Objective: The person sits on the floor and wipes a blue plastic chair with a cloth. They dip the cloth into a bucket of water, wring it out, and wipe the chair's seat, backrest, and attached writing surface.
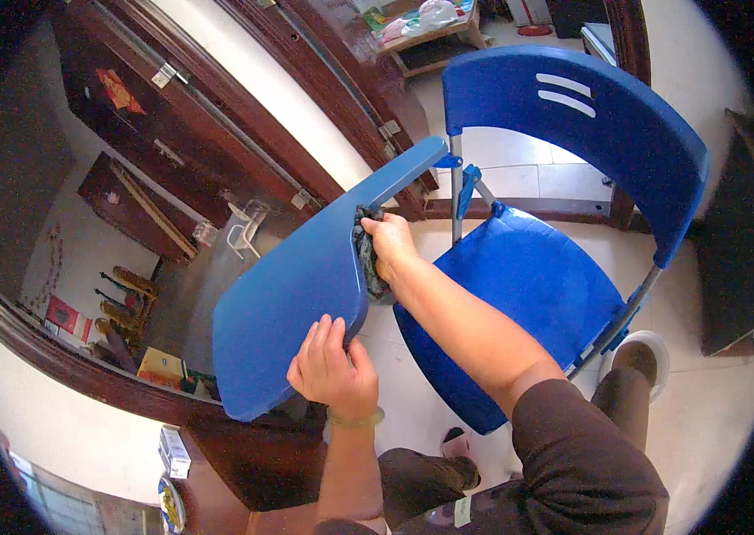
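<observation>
A blue plastic chair has a backrest with two slots, a glossy seat and metal legs. Its writing tablet extends to the left from a narrow armrest. My right hand grips a dark, bunched cloth against the tablet's curved inner edge. At the tablet's near edge, my left hand has its fingers on the top surface and its thumb by the rim. Part of the cloth is hidden by my right hand.
A dark wooden doorway with a raised threshold lies behind the chair. To the left is a wood-framed opening into another room. A brown cabinet bears a small box and a dish. A white bucket stands beside my leg.
</observation>
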Available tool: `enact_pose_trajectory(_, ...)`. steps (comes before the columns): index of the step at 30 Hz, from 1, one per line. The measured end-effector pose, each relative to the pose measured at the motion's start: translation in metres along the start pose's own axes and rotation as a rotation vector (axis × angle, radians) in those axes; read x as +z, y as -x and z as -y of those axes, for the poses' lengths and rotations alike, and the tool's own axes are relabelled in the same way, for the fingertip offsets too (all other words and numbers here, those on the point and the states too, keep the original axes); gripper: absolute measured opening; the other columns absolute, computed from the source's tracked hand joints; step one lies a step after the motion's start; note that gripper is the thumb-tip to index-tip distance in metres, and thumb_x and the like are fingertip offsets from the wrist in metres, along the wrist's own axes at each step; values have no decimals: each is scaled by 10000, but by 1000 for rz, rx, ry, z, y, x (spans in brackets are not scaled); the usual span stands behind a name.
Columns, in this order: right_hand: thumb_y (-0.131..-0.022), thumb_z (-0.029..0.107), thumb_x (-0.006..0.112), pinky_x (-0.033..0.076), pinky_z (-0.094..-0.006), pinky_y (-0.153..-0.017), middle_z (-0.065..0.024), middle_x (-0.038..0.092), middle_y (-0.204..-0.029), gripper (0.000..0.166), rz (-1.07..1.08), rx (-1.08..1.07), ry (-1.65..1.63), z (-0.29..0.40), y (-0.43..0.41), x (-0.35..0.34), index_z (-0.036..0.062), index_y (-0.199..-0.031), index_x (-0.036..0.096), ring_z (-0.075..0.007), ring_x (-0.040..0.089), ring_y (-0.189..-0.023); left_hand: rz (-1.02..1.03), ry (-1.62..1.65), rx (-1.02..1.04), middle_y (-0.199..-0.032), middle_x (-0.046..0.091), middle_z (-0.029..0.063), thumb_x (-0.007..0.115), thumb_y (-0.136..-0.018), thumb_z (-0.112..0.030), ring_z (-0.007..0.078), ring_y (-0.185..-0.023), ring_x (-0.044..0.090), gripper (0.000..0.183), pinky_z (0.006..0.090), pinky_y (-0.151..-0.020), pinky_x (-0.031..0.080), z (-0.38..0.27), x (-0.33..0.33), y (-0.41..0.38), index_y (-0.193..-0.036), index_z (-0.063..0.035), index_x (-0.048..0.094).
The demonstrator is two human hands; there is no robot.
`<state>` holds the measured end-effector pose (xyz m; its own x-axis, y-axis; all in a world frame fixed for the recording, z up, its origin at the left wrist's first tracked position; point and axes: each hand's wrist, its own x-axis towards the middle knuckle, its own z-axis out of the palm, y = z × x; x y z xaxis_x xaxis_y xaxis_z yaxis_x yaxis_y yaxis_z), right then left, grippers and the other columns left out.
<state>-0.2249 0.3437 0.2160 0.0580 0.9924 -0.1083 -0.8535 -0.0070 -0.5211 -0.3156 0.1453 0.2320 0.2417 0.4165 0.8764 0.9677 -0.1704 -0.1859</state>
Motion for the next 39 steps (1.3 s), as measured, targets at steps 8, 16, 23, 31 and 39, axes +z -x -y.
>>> enact_pose_trajectory(8,-869,123,555,462,-417,-673,-139,646,-786,179,20,-57,375,-16,45,-7,-42,-875,625,-246,604,-722,52,41,-4,-1150,642,68,630,-775,-143,237,-1085,586,333,406,-957,358,-1,-10,-3,-1102,-82,617)
enact_pose_trajectory(16,-904,161,545,446,-457,-709,-240,597,-779,238,16,-244,699,-18,98,-19,-51,-799,562,-342,606,-756,98,127,4,-1189,619,100,489,-889,-228,259,-1134,549,333,422,-984,324,1,-18,-2,-1153,-57,599)
enact_pose_trajectory(23,-897,161,550,464,-490,-724,-286,618,-843,216,38,-394,903,-19,146,-25,-50,-856,573,-462,605,-841,113,208,-13,-1221,608,118,491,-910,-234,277,-1165,530,352,427,-984,322,0,-23,-4,-1167,-25,608)
enact_pose_trajectory(31,-912,89,538,481,-347,-754,-111,641,-970,219,239,-36,473,7,199,-54,-38,-1089,563,-197,589,-856,197,308,2,-1350,518,153,507,-923,-316,320,-1283,439,478,459,-1066,262,-3,-48,-4,-1291,-12,526)
enact_pose_trajectory(39,-943,62,492,528,-339,-694,-69,643,-886,124,211,110,211,64,241,-93,45,-1039,568,-193,630,-763,425,1281,-507,-1351,495,144,746,-791,-183,261,-1219,490,744,372,-1012,381,-56,-62,102,-1417,-8,383)
